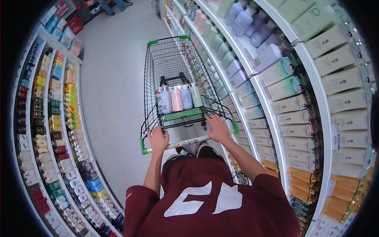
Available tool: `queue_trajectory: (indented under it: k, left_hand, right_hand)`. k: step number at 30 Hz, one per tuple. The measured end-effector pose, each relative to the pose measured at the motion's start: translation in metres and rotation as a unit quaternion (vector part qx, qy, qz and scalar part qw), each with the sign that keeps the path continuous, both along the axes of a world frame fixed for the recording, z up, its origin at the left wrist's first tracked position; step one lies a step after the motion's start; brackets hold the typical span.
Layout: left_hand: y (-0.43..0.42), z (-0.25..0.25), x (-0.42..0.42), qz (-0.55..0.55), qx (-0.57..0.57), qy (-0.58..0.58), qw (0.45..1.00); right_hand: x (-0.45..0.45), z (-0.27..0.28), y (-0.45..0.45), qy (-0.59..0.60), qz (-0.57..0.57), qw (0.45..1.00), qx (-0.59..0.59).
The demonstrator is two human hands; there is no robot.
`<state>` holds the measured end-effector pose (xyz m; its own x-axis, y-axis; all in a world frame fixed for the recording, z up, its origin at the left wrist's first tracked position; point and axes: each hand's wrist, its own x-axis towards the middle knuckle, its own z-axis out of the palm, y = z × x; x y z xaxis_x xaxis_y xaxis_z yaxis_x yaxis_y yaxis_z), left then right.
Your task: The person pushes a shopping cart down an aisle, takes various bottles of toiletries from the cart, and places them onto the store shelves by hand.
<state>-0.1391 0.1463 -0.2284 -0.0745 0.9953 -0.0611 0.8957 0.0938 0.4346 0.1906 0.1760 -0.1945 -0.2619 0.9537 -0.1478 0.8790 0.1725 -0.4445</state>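
Head view: green-trimmed wire shopping cart [182,115] stood on the tiled floor [112,83], just beside the right-hand shelves [321,91]. Left hand [158,139] and right hand [217,128] lay apart on its handlebar [187,142]; finger closure, could not tell. Lavender bottle [166,101], pink bottle [176,100], blue-violet bottle [186,99], pale green bottle [196,96] stood inside, near the handle.

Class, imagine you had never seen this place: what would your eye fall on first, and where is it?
First, the cart in the centre, with pastel bottles grouped near its handle. Next, the maroon shirt with bold white shapes, at the bottom. Then the packed shelves curving up both sides.
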Motion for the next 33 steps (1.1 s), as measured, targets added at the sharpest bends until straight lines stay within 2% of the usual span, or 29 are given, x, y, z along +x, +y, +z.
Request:
queue_trajectory:
  k: [1, 11, 21, 31, 33]
  left_hand:
    - [0.004, -0.002, -0.002, 0.008, 0.005, -0.001, 1.0]
    - [0.054, -0.002, -0.018, 0.014, -0.001, -0.004, 1.0]
    - [0.119, 0.0, -0.023, 0.013, -0.002, -0.006, 1.0]
    - [0.171, 0.01, -0.03, 0.044, -0.011, -0.012, 0.999]
    - [0.181, 0.008, -0.031, 0.027, 0.036, -0.005, 0.999]
  right_hand:
    - [-0.002, -0.003, 0.004, -0.018, 0.006, 0.999, 0.033]
    - [-0.015, -0.01, 0.048, 0.005, 0.01, 0.996, 0.085]
    - [-0.021, -0.006, 0.127, -0.013, 0.06, 0.998, -0.024]
    - [-0.032, 0.005, 0.192, 0.053, 0.029, 0.998, 0.013]
    - [-0.032, 0.002, 0.205, 0.066, 0.031, 0.997, 0.005]
